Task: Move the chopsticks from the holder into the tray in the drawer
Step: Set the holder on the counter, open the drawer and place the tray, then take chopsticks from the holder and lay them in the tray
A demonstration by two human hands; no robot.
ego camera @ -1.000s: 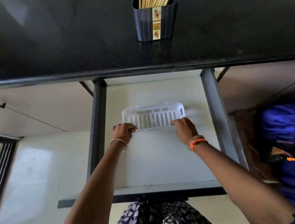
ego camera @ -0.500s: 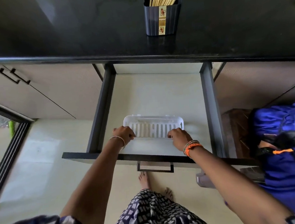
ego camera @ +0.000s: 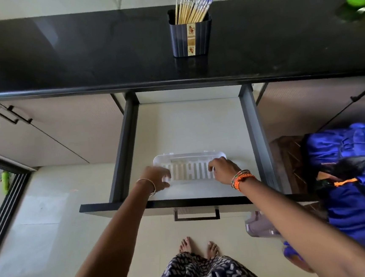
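The person's arms are bare from the wrists up to near the shoulders. The left hand (ego camera: 158,178) has one thin, shiny metal bangle (ego camera: 150,186) around its wrist. The right hand (ego camera: 225,171) has a bunch of thin bands (ego camera: 242,178) on its wrist: bright orange thread mixed with darker beaded ones. A bit of short sleeve shows at the bottom corners of the view, dark with a pale print. The person wears a dark blue garment (ego camera: 202,275) covered in small white shapes. Two bare feet (ego camera: 198,246) peek out under it, and a toe ring shows on the right foot.
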